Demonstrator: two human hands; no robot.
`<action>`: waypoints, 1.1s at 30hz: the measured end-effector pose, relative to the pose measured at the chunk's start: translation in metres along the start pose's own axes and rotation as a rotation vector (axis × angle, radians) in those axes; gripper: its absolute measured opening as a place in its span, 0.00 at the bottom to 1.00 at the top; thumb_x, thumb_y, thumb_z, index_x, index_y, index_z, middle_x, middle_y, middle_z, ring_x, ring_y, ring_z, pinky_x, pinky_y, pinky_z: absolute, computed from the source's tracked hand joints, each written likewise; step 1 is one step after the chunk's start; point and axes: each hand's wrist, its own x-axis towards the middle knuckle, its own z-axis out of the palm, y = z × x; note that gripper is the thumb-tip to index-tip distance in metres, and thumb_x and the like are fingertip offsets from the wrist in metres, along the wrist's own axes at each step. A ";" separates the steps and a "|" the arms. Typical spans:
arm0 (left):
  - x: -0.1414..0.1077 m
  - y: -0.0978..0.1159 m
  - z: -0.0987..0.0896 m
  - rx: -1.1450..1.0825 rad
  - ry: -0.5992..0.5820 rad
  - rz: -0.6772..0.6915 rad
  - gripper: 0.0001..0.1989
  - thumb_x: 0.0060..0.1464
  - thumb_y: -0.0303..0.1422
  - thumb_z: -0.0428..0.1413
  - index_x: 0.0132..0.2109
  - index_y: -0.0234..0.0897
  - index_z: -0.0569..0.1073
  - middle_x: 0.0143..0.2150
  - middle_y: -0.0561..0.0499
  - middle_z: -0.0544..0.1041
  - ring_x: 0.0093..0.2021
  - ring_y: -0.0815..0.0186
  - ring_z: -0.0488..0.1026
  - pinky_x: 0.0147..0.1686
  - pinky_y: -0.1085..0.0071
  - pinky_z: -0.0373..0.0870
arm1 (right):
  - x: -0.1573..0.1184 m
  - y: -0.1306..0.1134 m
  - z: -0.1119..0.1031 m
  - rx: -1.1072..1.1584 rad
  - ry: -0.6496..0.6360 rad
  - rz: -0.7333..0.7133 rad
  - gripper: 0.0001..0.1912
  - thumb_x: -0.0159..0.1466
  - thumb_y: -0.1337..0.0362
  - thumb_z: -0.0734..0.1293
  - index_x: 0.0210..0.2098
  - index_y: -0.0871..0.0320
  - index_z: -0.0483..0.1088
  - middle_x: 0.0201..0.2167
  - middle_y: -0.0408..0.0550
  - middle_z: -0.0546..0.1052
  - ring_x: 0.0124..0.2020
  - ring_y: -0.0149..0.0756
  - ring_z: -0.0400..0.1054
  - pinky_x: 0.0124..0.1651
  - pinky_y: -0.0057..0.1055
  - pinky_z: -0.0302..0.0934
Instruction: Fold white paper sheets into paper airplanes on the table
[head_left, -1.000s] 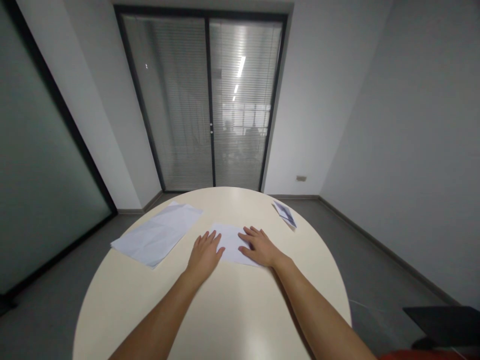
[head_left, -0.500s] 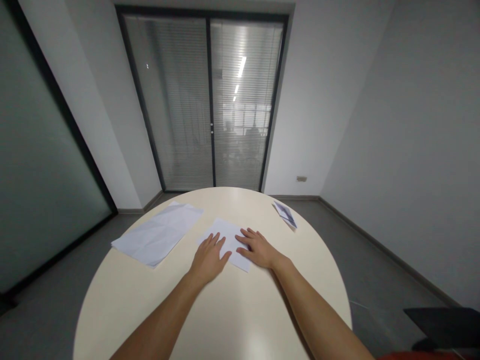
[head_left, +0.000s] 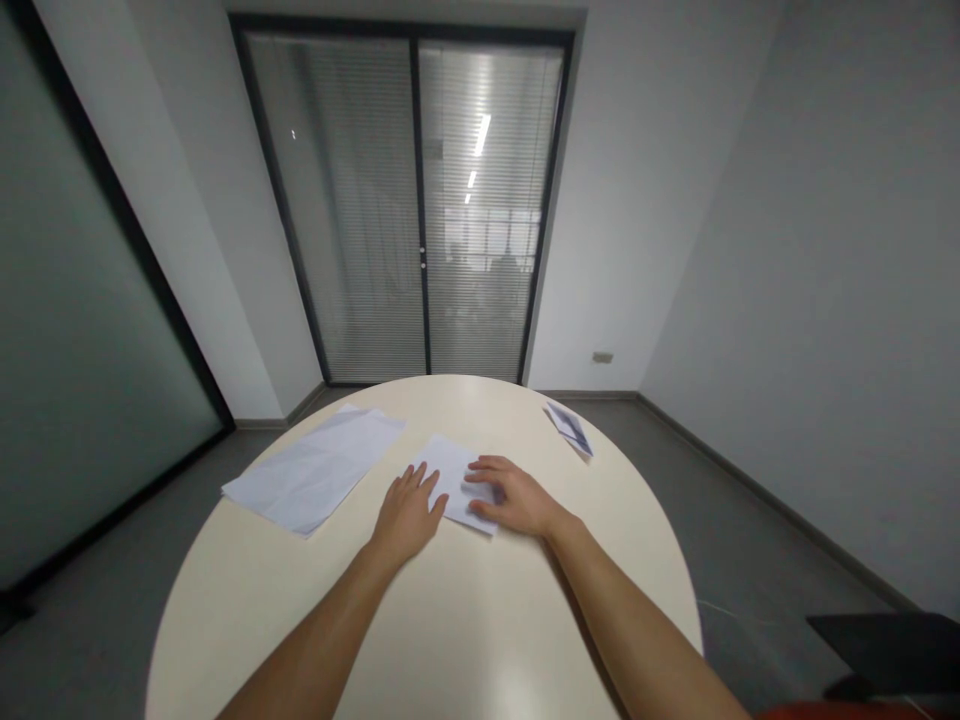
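Note:
A small white sheet of paper lies on the round cream table between my two hands. My left hand rests at the paper's left edge, palm down, fingers spread and thumb apart. Over the right part of the paper is my right hand, its fingers slightly bent and apart; whether the fingertips press on the sheet is hard to tell. Neither hand grips anything. Larger white sheets with crease lines lie flat at the table's left.
Near the table's far right edge lies a folded paper piece. A glass door with blinds stands beyond the table. At the lower right is a dark chair-like object.
My left hand has slid a little left and toward me. The fingers of my right hand have bent and lifted slightly. The small paper has turned or shifted slightly.

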 end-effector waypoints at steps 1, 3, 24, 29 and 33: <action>0.000 0.000 0.000 0.001 0.000 -0.003 0.26 0.66 0.42 0.46 0.66 0.36 0.67 0.71 0.40 0.61 0.71 0.46 0.56 0.67 0.50 0.54 | 0.001 -0.002 0.003 0.026 -0.036 -0.013 0.27 0.62 0.48 0.70 0.57 0.55 0.74 0.60 0.55 0.72 0.65 0.48 0.61 0.67 0.45 0.54; 0.000 0.000 0.001 0.003 0.003 -0.014 0.27 0.66 0.43 0.46 0.66 0.36 0.67 0.71 0.40 0.60 0.71 0.46 0.55 0.67 0.50 0.54 | 0.001 -0.004 0.008 0.039 -0.115 -0.011 0.35 0.58 0.44 0.72 0.59 0.56 0.73 0.63 0.58 0.69 0.65 0.51 0.60 0.68 0.46 0.52; -0.008 0.003 -0.010 -0.245 -0.080 0.264 0.22 0.64 0.41 0.52 0.62 0.45 0.71 0.69 0.47 0.65 0.71 0.51 0.56 0.68 0.44 0.49 | -0.005 0.022 0.012 -0.067 -0.099 0.220 0.29 0.69 0.51 0.62 0.66 0.55 0.62 0.69 0.57 0.61 0.71 0.54 0.50 0.69 0.63 0.38; -0.010 0.004 -0.013 -0.267 -0.111 0.255 0.22 0.62 0.43 0.54 0.61 0.46 0.71 0.69 0.47 0.64 0.71 0.50 0.54 0.69 0.43 0.47 | -0.001 0.018 0.010 -0.018 0.001 0.069 0.22 0.65 0.60 0.67 0.58 0.56 0.71 0.58 0.54 0.75 0.64 0.49 0.62 0.68 0.52 0.50; -0.008 0.005 -0.014 -0.277 -0.116 0.238 0.22 0.62 0.44 0.54 0.61 0.46 0.72 0.69 0.48 0.65 0.71 0.50 0.55 0.69 0.43 0.47 | 0.001 0.011 0.009 0.077 -0.006 -0.052 0.18 0.60 0.58 0.73 0.48 0.54 0.77 0.49 0.51 0.79 0.55 0.45 0.69 0.60 0.41 0.60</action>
